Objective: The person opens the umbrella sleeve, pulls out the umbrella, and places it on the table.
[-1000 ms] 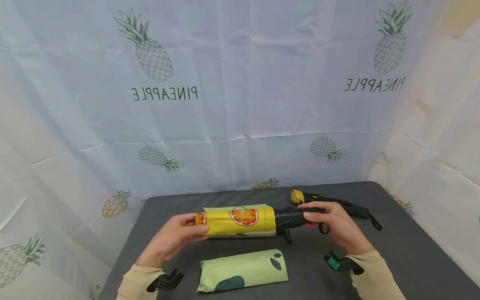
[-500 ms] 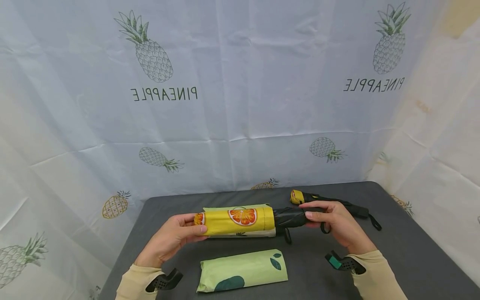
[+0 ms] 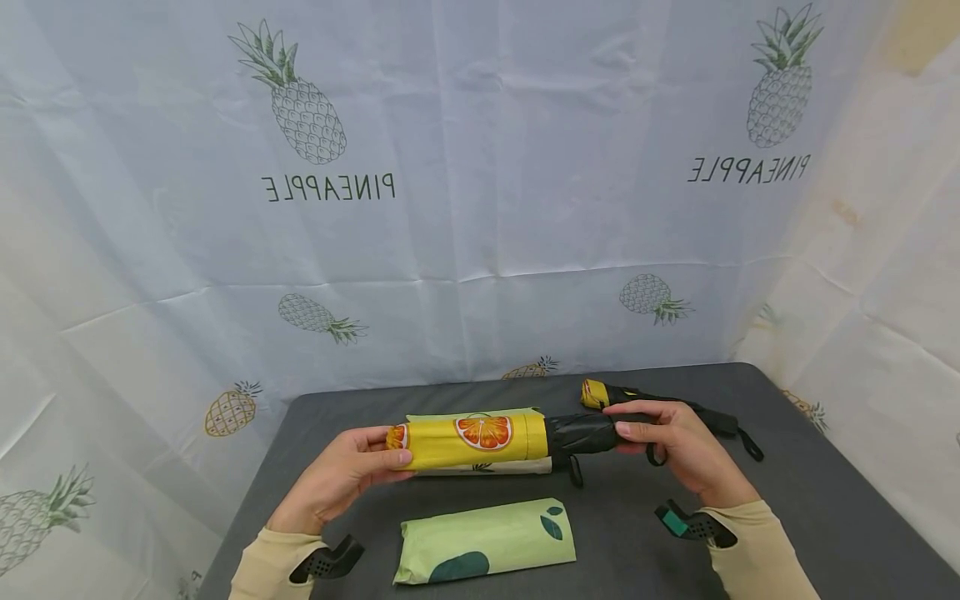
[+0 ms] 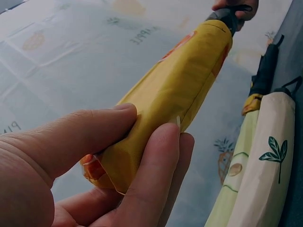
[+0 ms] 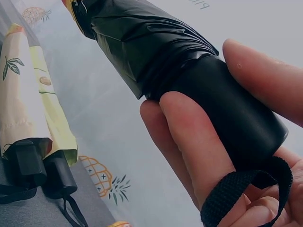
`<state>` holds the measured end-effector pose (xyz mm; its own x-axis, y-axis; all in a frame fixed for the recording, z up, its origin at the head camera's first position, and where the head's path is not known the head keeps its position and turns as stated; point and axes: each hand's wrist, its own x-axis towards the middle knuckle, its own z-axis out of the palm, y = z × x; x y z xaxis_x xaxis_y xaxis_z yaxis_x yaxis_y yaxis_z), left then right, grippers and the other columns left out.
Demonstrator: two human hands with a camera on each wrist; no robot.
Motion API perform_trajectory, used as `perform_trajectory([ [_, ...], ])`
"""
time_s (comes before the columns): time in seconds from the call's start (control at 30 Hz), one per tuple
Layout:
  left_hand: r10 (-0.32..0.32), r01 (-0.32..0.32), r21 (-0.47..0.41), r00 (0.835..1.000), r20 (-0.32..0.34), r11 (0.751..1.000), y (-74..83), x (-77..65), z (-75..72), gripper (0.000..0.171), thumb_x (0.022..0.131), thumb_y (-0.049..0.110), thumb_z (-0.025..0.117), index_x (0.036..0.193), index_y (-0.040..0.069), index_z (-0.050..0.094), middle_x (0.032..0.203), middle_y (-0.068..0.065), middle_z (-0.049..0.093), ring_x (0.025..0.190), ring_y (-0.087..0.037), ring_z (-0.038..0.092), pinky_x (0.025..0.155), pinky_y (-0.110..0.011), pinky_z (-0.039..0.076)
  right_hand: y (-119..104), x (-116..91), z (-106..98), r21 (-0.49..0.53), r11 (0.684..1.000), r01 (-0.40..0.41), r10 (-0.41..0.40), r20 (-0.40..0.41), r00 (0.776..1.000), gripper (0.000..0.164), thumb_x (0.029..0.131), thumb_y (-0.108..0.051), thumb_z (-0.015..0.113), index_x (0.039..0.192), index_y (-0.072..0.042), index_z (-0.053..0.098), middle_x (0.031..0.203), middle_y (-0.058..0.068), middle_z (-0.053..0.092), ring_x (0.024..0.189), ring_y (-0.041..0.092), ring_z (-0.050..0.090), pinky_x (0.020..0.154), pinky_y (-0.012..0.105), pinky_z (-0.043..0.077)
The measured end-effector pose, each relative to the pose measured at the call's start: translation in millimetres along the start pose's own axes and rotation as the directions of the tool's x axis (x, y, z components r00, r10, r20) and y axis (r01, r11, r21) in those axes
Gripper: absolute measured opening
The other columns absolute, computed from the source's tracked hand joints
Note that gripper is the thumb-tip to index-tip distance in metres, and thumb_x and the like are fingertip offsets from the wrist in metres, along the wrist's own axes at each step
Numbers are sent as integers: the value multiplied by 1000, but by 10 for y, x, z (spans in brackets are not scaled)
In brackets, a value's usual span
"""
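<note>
In the head view, a yellow umbrella sleeve (image 3: 450,442) printed with orange slices covers part of a folded black umbrella (image 3: 581,434). My left hand (image 3: 341,471) pinches the sleeve's far left end between thumb and fingers. On the other side, my right hand (image 3: 678,446) grips the smooth black handle (image 5: 232,109), and a wrist strap (image 5: 251,189) loops down by its fingers. Pleated black fabric shows between the sleeve's mouth and the handle. Both hands hold the umbrella roughly level, overlapping sleeved umbrellas behind it in the head view.
Behind lie a cream sleeved umbrella (image 4: 265,156) and a light green one (image 5: 54,118) side by side. Nearer the front rests a flat green sleeve (image 3: 487,537) with dark leaves. A bare black folded umbrella (image 3: 720,421) with a yellow end lies back right on the grey table (image 3: 810,500).
My right hand has shifted slightly right with the handle, while my left hand has drawn the sleeve slightly left. A little more of the black umbrella shows between them.
</note>
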<state>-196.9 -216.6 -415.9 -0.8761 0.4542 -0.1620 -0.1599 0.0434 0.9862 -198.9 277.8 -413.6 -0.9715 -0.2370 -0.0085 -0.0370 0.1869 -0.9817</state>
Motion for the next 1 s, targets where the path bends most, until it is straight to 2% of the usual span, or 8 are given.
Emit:
perform_trajectory([
  [0.4, 1, -1, -2, 1000, 13, 1000, -2, -2, -17, 72, 105, 15, 73, 161, -13, 38, 137, -11, 68, 121, -21, 73, 111, -46, 59, -4, -14, -39, 0, 1000, -7, 7, -5, 1000, 31, 104, -15, 73, 135, -12, 78, 109, -8, 79, 89, 16, 81, 56, 35, 37],
  [0.53, 1, -1, -5, 1000, 13, 1000, 4, 2, -20, 72, 105, 15, 73, 161, -13, 37, 137, -11, 68, 122, -21, 73, 111, -46, 58, 7, -20, -59, 4, 1000, 3, -3, -1, 1000, 31, 104, -14, 72, 135, -12, 77, 111, -9, 78, 90, 17, 81, 56, 34, 39],
  [0.7, -1, 1, 2, 1000, 11, 1000, 8, 2, -19, 72, 105, 15, 73, 161, -13, 37, 138, -12, 68, 122, -21, 73, 111, -46, 59, 28, -24, -87, 11, 1000, 13, -13, 7, 1000, 31, 105, -13, 72, 134, -15, 78, 112, -9, 79, 91, 18, 81, 58, 31, 44],
  [0.87, -1, 1, 13, 1000, 12, 1000, -3, 16, -5, 72, 105, 16, 73, 161, -13, 38, 138, -12, 68, 122, -21, 72, 111, -44, 60, 25, -48, -135, 9, 1000, -12, 12, 9, 1000, 31, 105, -15, 71, 135, -17, 78, 113, -10, 79, 94, 18, 81, 62, 30, 49],
  [1.0, -8, 8, 9, 1000, 15, 1000, -20, 19, -5, 72, 105, 16, 73, 161, -13, 38, 137, -11, 68, 122, -20, 72, 112, -45, 59, 28, -62, -163, 12, 1000, -16, 16, 16, 1000, 31, 106, -15, 70, 137, -16, 77, 114, -12, 79, 95, 16, 81, 71, 30, 58],
])
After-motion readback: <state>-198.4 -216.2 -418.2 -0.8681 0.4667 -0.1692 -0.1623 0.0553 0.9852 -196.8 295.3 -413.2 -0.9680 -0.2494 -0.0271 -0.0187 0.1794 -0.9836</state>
